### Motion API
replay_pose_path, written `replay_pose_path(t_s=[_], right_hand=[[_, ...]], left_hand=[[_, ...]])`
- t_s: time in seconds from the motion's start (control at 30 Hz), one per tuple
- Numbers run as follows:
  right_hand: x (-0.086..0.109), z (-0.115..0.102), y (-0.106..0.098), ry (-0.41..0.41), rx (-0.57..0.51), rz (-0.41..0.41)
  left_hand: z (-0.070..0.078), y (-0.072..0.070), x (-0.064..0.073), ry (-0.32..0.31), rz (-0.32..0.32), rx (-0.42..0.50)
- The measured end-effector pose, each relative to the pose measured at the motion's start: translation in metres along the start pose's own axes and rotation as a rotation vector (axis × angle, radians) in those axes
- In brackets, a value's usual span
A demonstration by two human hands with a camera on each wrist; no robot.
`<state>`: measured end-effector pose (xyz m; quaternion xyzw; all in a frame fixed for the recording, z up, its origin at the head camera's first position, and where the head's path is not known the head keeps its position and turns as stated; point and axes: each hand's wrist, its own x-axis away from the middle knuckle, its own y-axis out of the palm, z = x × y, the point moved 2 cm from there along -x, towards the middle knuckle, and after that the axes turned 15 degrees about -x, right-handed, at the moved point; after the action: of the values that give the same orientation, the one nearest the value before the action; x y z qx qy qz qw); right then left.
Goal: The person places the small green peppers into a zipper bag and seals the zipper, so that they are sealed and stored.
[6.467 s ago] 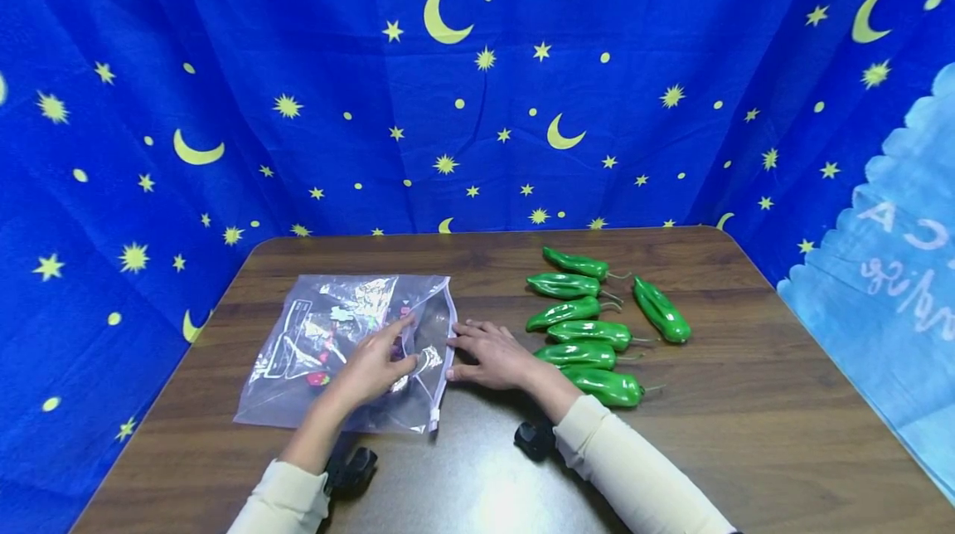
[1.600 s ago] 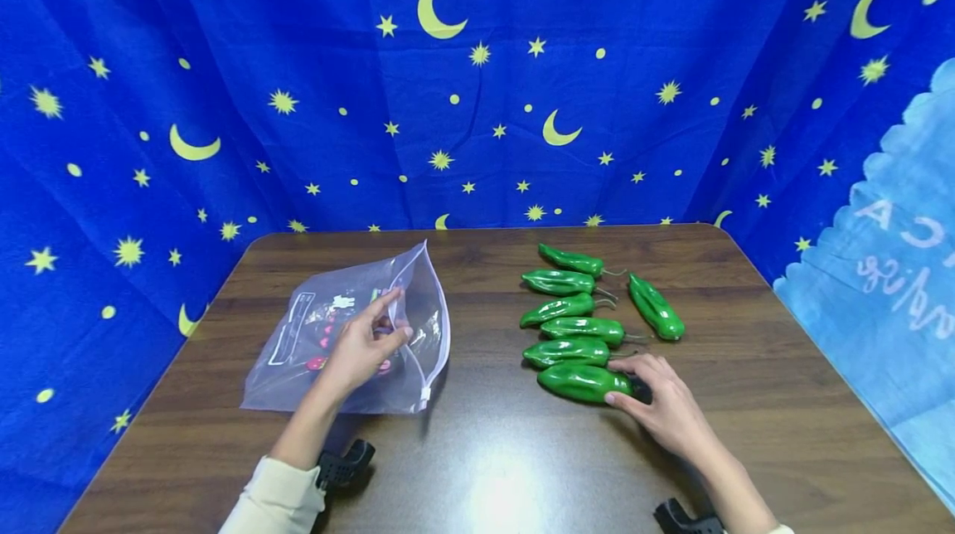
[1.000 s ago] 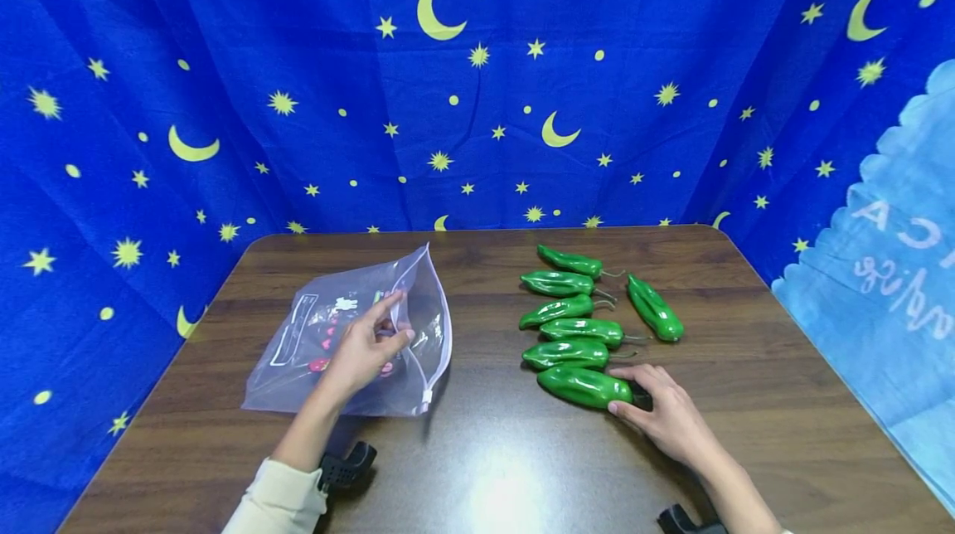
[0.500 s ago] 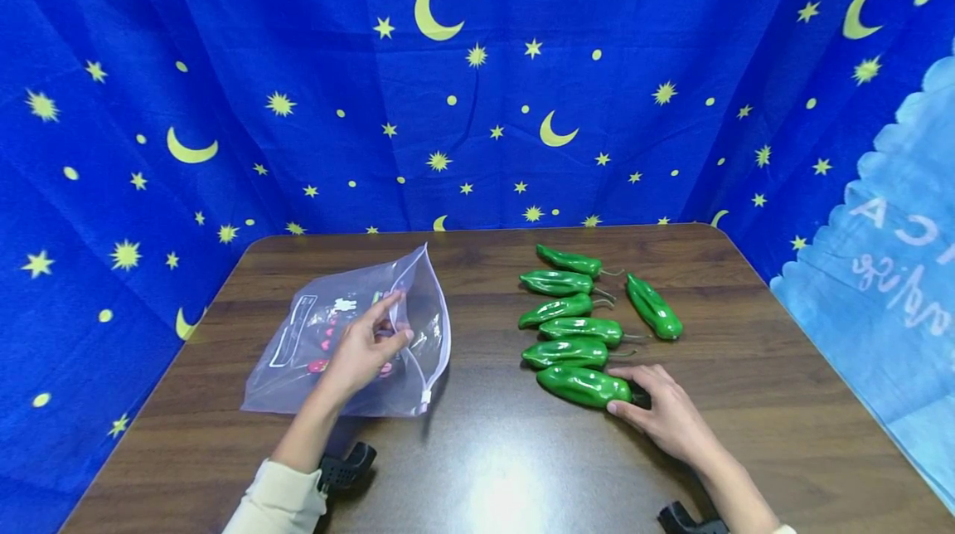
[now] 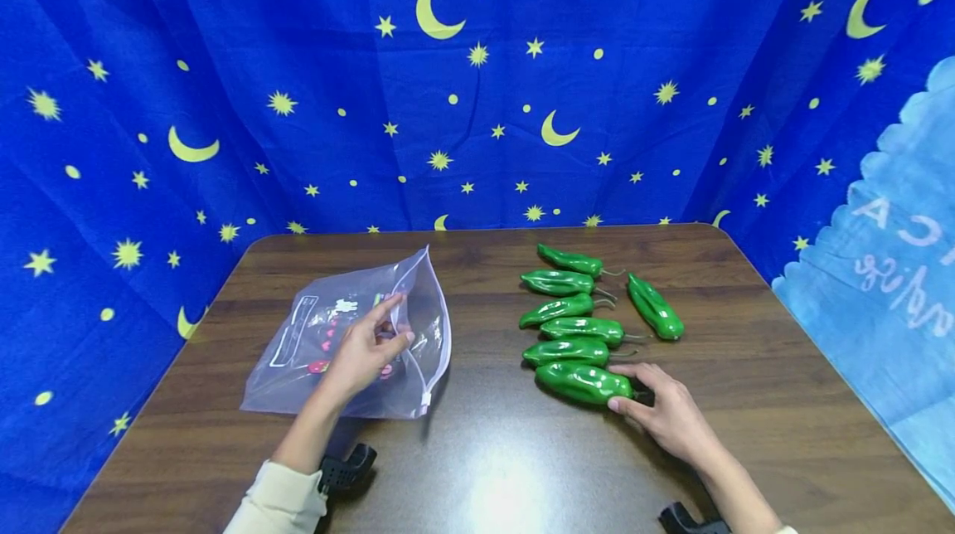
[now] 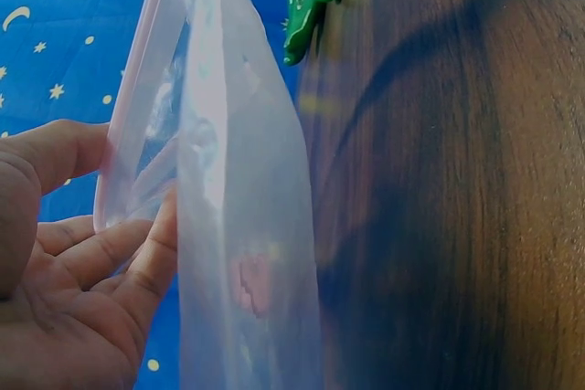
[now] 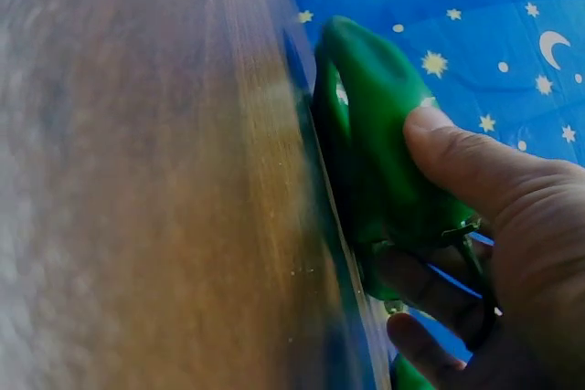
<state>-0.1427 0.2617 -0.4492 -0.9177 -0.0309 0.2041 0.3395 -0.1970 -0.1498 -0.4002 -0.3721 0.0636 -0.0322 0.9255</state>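
A clear zip bag (image 5: 298, 385) with pink and white prints lies at the left, its mouth gaping toward the right. My left hand (image 5: 362, 354) pinches the upper layer at the mouth between thumb and fingers; the left wrist view shows the thumb on the pinkish zip edge (image 6: 114, 157). On the right, my right hand (image 5: 669, 414) holds the stem end of the nearest green pepper (image 5: 582, 383). In the right wrist view the thumb lies on that pepper (image 7: 375, 107), with the other fingers partly hidden on its far side. It appears to be still on the table.
Several more green peppers (image 5: 570, 352) lie in a column behind the held one. Another green pepper (image 5: 655, 307) lies apart at the right. The wooden table (image 5: 477, 451) ends at a blue star-patterned curtain (image 5: 477, 186).
Since the oldest frame, my right hand has gone from the bag's mouth to the nearest pepper and taken hold of it. The bag's mouth has risen and widened. Over the last second, almost nothing moved.
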Motion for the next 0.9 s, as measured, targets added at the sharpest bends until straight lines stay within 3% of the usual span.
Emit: replay_pose_path(t_s=[0.27,0.9], right_hand=[[-0.003,-0.007,-0.003,-0.037,-0.015,0.049],[-0.025,-0.027,0.003,-0.12,-0.058,0.048]], left_hand=[[0.001,0.001,0.0,0.011,-0.008,-0.006],[0.003,0.002,0.0,0.031,0.0,-0.005]])
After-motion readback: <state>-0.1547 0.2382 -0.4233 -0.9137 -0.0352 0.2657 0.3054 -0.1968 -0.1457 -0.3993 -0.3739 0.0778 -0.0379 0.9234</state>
